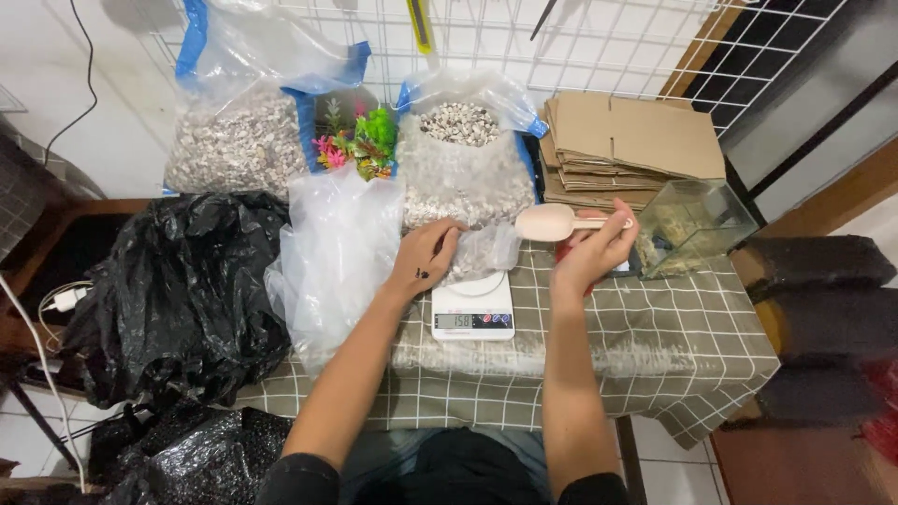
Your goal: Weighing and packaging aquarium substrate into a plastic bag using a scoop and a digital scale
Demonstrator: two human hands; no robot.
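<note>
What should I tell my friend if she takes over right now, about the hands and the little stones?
Left hand holds a small clear bag of gravel on the white scale.
Right hand holds a pale scoop, which looks empty, beside that bag.
The big open gravel bag stands just behind the scale.
Done: some gravel is in the small bag, and the scale shows a reading.
Left: the small bag is unsealed.

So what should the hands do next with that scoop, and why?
Probably dip the scoop into the open bag of pebbles just behind it. The right hand holds the scoop empty, while the left hand steadies a small clear bag on the scale, so more pebbles seem to be wanted there.
</note>
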